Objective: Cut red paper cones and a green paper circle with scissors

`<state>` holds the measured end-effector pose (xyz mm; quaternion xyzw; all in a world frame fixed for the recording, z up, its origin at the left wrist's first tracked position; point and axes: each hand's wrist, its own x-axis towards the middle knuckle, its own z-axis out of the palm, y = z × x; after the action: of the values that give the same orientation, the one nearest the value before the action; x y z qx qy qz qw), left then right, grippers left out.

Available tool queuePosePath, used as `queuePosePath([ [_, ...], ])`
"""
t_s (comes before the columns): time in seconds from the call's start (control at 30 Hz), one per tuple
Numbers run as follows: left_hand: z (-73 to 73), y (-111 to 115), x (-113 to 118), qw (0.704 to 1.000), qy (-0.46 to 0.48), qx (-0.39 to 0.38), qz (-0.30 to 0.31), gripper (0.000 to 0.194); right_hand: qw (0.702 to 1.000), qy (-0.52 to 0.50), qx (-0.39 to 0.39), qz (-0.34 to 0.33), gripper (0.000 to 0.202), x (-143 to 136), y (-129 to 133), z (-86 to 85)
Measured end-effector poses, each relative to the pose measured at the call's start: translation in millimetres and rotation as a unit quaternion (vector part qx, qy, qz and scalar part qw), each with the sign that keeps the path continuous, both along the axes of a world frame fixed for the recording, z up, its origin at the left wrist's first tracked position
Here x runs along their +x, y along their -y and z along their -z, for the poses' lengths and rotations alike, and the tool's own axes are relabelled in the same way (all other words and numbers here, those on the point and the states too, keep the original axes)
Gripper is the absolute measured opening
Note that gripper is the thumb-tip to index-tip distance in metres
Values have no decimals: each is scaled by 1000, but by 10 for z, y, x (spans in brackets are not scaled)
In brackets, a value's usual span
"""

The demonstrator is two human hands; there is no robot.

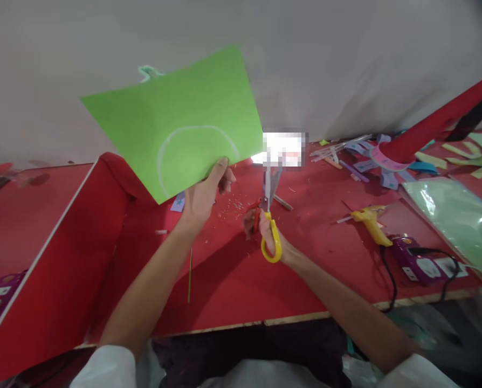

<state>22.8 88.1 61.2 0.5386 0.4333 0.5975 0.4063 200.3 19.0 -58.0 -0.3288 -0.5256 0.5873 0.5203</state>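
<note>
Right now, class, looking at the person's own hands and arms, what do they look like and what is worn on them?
The left hand and right hand are ungloved, the forearms bare, with no watch or bracelet visible. Pale, whitish sleeves stop around the elbows. Rings or nail details are too blurred to tell.

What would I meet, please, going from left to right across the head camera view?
Purple box, green sheet in the left hand, scissors in the right hand, yellow glue gun, second purple box.
</note>
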Motion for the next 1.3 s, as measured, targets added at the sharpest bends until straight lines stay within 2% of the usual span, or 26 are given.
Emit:
queuePosePath([
  [0.1,-24,65,50,999,10,29,33,53,998,58,17,-10,72,47,35,27],
  [0.3,-75,135,79,999,22,18,17,50,992,126,24,18,70,149,30,-112],
  [0.47,-117,152,57,1000,10,17,4,51,986,165,15,24,70,167,38,-157],
  [0.67,-94,135,51,999,40,28,-10,44,983,180,25,23,68,180,57,-210],
  [0.9,-51,140,98,998,34,27,-42,51,980,198,24,25,63,196,67,-265],
  [1.3,-92,191,127,996,49,38,-68,57,978,205,16,18,65,198,56,-272],
])
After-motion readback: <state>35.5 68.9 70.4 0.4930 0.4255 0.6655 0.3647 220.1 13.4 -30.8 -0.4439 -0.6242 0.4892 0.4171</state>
